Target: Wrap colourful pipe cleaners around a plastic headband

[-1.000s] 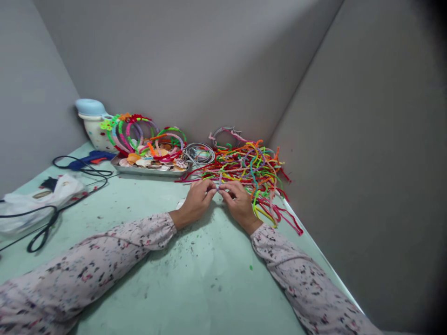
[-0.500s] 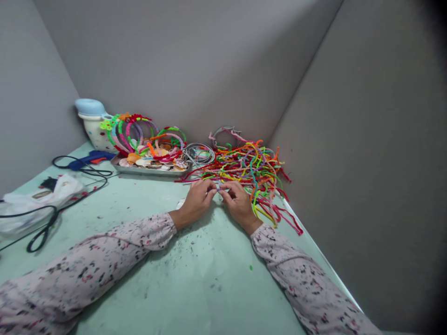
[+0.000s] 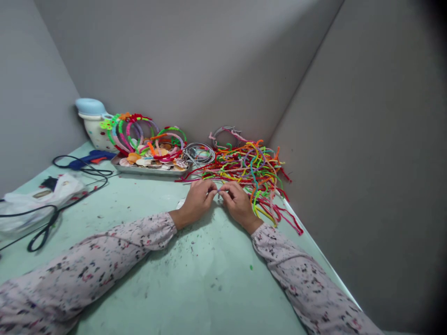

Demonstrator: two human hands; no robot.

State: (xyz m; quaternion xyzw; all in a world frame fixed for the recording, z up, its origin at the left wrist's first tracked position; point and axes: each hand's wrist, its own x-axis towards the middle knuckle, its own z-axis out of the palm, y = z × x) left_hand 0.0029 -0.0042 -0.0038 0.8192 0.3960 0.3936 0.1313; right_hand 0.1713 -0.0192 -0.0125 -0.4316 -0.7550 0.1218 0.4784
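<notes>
My left hand (image 3: 198, 200) and my right hand (image 3: 239, 202) meet fingertip to fingertip over the pale green table (image 3: 209, 279). Between them is a small purple piece (image 3: 219, 190), pinched from both sides; its shape is too small to tell. Just behind and right of my right hand lies a tangled heap of coloured fuzzy stems (image 3: 244, 163). A small whitish item (image 3: 180, 203) shows beside my left wrist, partly hidden by the hand.
Behind my left hand stands a metal tray (image 3: 150, 170) of shells and coloured hoops. Grey wire coils (image 3: 199, 153) lie beside it. At left are a blue-lidded container (image 3: 93, 123), a blue tool (image 3: 89, 159), a black cord (image 3: 54, 216) and a plastic bag (image 3: 21, 209).
The fingertips have shifted slightly around the purple piece, and less of it shows above them. Both arms stay almost where they were.
</notes>
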